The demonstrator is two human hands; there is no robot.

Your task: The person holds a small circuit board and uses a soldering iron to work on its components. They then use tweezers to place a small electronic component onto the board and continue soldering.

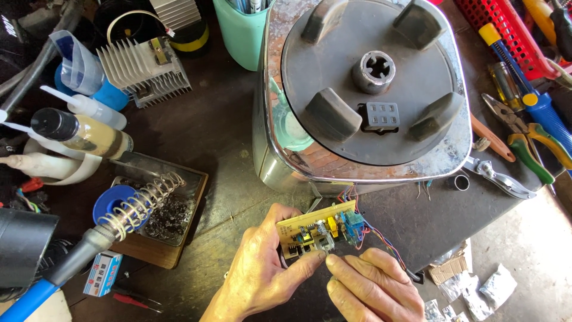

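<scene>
Circuit board [322, 231]: small, yellowish, studded with parts, held tilted above the bench [226, 149], just in front of the blender base.
Wires [381, 238]: thin coloured strands, running from board's right edge up under the base.
Left hand [262, 277]: grip clenched on board's left edge and underside.
Right hand [372, 289]: fingertips pinching a part at board's lower edge.
Blender base [363, 89]: chrome, dark top with four lugs.
Soldering iron stand [143, 206]: coiled spring over a tray, left of the hands.
Pliers [527, 143]: green-handled, at right.

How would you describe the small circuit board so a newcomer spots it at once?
Start at the big metal appliance base lying mid-bench. Just below it, the left hand and right hand pinch a small yellow circuit board, the only thing tied to the base by thin coloured wires.
</scene>
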